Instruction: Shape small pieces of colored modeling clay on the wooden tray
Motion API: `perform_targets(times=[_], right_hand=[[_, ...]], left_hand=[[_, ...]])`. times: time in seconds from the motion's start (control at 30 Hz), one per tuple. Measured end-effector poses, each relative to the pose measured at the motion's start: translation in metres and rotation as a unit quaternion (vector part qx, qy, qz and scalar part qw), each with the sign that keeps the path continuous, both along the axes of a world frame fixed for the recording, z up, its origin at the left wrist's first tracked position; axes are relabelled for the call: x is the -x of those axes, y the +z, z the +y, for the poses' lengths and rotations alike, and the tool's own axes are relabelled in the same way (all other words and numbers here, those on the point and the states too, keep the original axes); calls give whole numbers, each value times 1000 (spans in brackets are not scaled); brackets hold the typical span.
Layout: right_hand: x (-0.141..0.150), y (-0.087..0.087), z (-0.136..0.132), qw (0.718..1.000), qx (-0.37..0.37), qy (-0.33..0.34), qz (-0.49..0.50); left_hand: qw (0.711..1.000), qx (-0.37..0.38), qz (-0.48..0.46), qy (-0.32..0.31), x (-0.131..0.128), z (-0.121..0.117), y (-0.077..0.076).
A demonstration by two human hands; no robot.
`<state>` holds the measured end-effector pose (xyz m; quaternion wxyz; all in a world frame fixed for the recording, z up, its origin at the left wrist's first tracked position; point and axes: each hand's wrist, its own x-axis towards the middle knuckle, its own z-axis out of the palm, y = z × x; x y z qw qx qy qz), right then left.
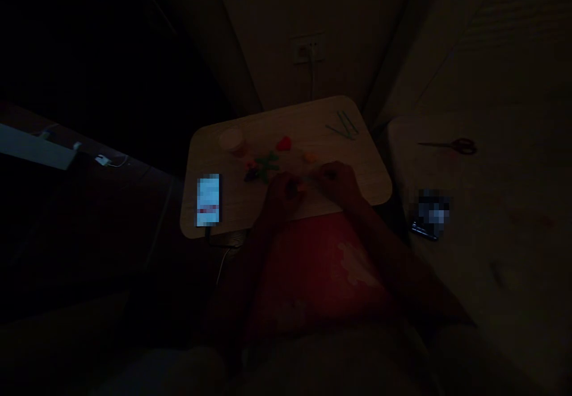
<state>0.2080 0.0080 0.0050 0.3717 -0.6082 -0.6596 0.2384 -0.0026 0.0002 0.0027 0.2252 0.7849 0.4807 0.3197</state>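
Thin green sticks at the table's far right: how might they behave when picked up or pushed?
The thin green sticks look slender, so probably light. Their straightness suggests some stiffness, though darkness hides the material. On the flat, pale wood-look tabletop, they may slide easily.

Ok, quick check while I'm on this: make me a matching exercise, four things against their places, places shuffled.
1. Bright red piece
2. Thin sticks
3. Scissors
4. Cup

A. Off the table, to its right
B. Table's far left part
C. Just beyond the left hand
D. Table's far right corner

Pairs: 1-C, 2-D, 3-A, 4-B
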Motion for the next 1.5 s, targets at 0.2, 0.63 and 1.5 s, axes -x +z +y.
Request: perform_targets(times=[0.2,0.63,1.5], right_hand=[[-1,4,-5,999,0,46,-5],[-6,10,-9,991,6,61,-118],[3,13,5,986,53,12,-155]], left_hand=[[999,-16,45,-12,-7,0,2],[996,2,90,-21,-11,3,4],[999,6,35,2,-15,9,0]])
